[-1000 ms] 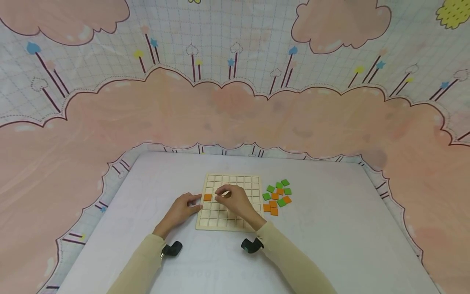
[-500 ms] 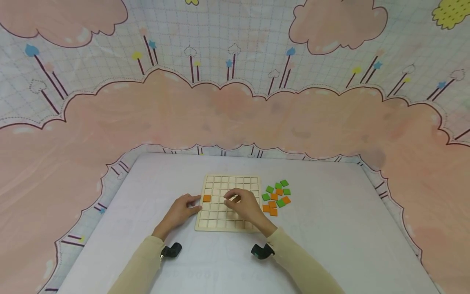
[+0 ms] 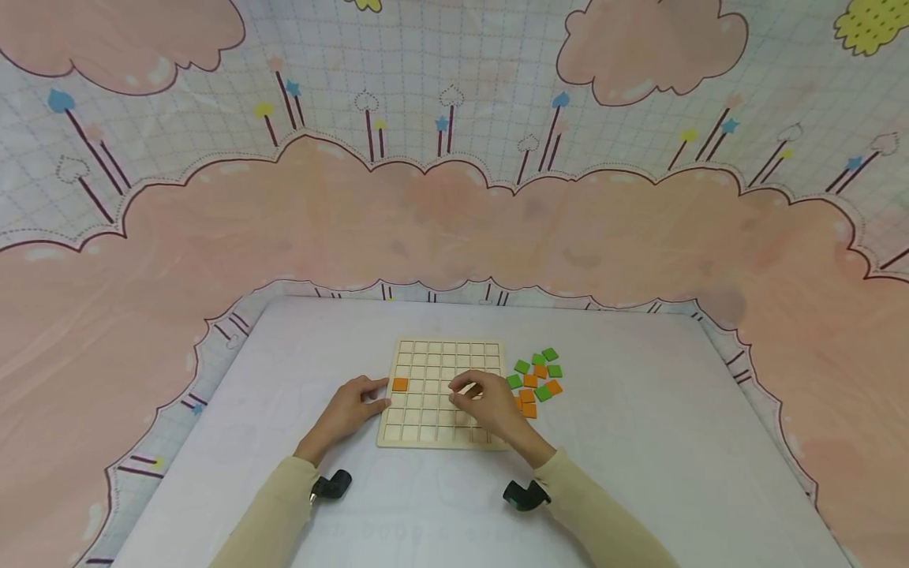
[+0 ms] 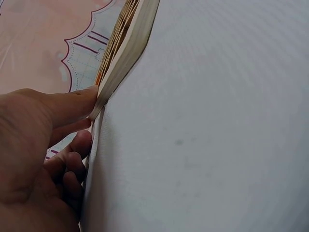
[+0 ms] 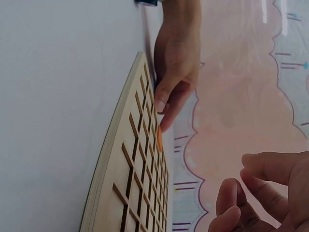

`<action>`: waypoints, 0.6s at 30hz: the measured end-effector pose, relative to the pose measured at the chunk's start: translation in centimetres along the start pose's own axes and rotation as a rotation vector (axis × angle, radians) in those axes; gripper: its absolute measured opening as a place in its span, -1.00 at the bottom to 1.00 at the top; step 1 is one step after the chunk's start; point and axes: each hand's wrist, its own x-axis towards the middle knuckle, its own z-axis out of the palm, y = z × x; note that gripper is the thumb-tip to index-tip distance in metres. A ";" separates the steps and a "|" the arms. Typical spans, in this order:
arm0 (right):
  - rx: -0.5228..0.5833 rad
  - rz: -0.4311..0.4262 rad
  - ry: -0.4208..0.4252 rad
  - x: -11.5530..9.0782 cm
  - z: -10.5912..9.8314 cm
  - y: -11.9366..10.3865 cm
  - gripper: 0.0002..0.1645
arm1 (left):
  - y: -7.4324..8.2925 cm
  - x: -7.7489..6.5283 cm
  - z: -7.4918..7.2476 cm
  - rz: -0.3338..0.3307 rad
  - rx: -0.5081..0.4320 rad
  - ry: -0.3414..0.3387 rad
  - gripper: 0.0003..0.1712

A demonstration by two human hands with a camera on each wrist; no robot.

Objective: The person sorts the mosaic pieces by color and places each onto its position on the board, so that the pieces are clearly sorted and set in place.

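A pale wooden grid board (image 3: 419,435) lies on the table, with one orange square tile (image 3: 401,385) in a cell at its left side. My left hand (image 3: 350,410) rests at the board's left edge, thumb and forefinger extended and touching it; the left wrist view shows the thumb against the board's side (image 4: 130,60). Over the right half of the board hovers my right hand (image 3: 488,402), its fingers loosely bent. Nothing shows between the thumb and fingers of that right hand (image 5: 263,193) in the right wrist view. It partly covers the board's cells.
Right of the board lie loose green tiles (image 3: 550,354) and orange tiles (image 3: 529,410), several of each, close to my right hand. A white cloth covers the table (image 3: 639,410). Behind it hangs a printed curtain (image 3: 454,221) with clouds.
My right hand has moved right across the board, away from the orange tile at the left side. The left hand has stayed at the board's left edge.
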 end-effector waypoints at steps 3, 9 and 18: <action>-0.003 0.013 0.009 -0.2 -0.4 0.5 -0.82 | 0.0 0.0 0.0 0.003 0.004 0.000 -0.45; 0.003 0.046 0.028 -0.7 -1.3 1.3 -0.82 | 0.1 -0.1 0.0 0.005 0.006 0.004 -0.45; -0.032 0.118 0.079 -1.3 -2.4 2.3 -0.86 | 0.2 0.0 -0.1 0.003 0.006 0.009 -0.46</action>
